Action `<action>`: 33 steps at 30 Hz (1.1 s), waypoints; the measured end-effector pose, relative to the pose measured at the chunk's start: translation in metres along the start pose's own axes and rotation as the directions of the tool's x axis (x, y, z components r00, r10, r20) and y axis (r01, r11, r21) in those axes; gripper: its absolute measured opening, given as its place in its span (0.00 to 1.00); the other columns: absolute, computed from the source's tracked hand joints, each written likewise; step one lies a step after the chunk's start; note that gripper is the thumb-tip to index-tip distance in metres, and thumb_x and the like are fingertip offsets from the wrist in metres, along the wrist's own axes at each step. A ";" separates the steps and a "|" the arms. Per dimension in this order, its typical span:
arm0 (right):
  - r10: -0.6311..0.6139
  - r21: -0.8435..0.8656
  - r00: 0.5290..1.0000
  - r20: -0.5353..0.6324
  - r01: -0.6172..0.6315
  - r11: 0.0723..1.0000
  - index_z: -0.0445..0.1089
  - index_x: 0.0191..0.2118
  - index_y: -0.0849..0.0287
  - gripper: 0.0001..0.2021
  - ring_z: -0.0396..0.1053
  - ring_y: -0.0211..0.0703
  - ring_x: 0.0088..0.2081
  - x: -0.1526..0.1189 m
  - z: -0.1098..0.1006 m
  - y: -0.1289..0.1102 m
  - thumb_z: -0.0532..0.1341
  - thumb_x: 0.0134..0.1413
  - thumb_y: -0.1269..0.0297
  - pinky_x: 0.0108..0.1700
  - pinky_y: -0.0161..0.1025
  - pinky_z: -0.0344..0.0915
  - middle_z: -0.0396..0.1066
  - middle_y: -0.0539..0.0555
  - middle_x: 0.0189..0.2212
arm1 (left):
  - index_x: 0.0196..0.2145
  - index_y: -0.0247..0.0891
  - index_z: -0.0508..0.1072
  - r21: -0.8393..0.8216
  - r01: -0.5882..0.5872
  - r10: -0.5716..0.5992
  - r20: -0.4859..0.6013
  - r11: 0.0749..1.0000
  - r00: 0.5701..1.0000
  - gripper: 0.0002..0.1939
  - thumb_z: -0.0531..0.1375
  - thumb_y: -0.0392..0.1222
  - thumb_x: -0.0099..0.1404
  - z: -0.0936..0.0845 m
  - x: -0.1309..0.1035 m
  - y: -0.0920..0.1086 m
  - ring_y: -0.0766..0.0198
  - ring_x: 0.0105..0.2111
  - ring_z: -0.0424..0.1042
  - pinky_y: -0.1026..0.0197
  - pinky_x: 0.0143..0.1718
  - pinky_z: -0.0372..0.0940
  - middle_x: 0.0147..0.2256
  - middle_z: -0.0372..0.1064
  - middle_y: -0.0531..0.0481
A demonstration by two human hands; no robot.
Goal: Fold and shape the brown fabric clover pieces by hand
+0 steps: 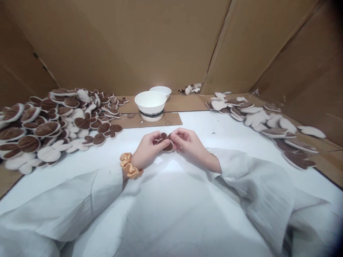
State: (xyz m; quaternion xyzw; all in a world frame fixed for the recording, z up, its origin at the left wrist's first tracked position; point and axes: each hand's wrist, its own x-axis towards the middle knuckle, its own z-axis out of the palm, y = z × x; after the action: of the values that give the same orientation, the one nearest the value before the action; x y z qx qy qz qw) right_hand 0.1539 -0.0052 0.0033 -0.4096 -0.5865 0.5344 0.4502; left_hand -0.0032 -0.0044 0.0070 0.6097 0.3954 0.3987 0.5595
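Between my two hands, just above the white table, is a small brown fabric piece [168, 146] with a pale edge and rounded lobes. My left hand [150, 148] is closed on its left side, the thumb lying across the brown face. At its upper right, my right hand [189, 144] pinches the edge between thumb and fingers. The fingertips under the piece are partly hidden. An orange scrunchie [130, 166] circles my left wrist.
Many similar brown-and-white fabric pieces [48, 128] are heaped at left, with more pieces [268, 119] spread at right. Two white bowls, a front bowl [150, 103] with a black band and a rear bowl [167, 91], stand on cardboard. Cardboard walls [134, 43] enclose the table.
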 end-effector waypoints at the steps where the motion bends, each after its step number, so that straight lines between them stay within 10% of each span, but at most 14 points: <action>1: 0.002 0.015 1.000 0.001 -0.002 1.000 0.64 0.27 0.61 0.13 0.57 0.31 0.17 0.000 0.000 0.001 0.60 0.50 0.55 0.20 0.31 0.53 0.62 0.46 0.15 | 0.28 0.34 0.67 -0.010 0.006 -0.006 0.009 1.000 1.000 0.10 0.60 0.44 0.56 0.000 0.000 0.001 0.65 0.28 0.69 0.62 0.33 0.64 0.26 0.69 0.51; 13: 0.095 0.194 0.995 -0.023 -0.089 0.977 0.63 0.27 0.61 0.12 0.63 0.32 0.17 -0.002 0.006 -0.005 0.61 0.50 0.57 0.21 0.31 0.60 0.68 0.48 0.17 | 0.25 0.33 0.65 0.005 -0.035 0.035 -0.036 0.999 0.999 0.09 0.59 0.41 0.57 -0.001 0.000 0.004 0.71 0.23 0.62 0.67 0.26 0.59 0.22 0.63 0.55; 19: 0.157 0.294 0.988 -0.001 -0.150 0.944 0.63 0.32 0.61 0.09 0.72 0.37 0.29 0.001 0.006 -0.004 0.59 0.53 0.60 0.34 0.36 0.70 0.71 0.53 0.25 | 0.42 0.34 0.64 -0.125 -0.056 0.033 -0.180 0.991 0.983 0.19 0.62 0.44 0.54 -0.004 0.006 -0.007 0.67 0.30 0.68 0.64 0.29 0.65 0.38 0.67 0.47; 33: -0.086 0.031 0.995 -0.052 0.087 0.996 0.62 0.41 0.57 0.11 0.68 0.35 0.28 0.003 0.001 -0.001 0.59 0.51 0.63 0.27 0.35 0.67 0.64 0.50 0.32 | 0.44 0.32 0.65 0.004 -0.087 0.087 -0.144 0.996 0.986 0.17 0.57 0.42 0.58 -0.002 0.002 -0.003 0.62 0.37 0.68 0.61 0.36 0.63 0.41 0.68 0.43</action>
State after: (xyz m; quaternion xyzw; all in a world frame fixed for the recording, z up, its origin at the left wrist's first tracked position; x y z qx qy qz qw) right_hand 0.1521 -0.0026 0.0047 -0.3897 -0.5831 0.5136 0.4944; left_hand -0.0045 -0.0015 0.0044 0.5954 0.4072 0.4661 0.5122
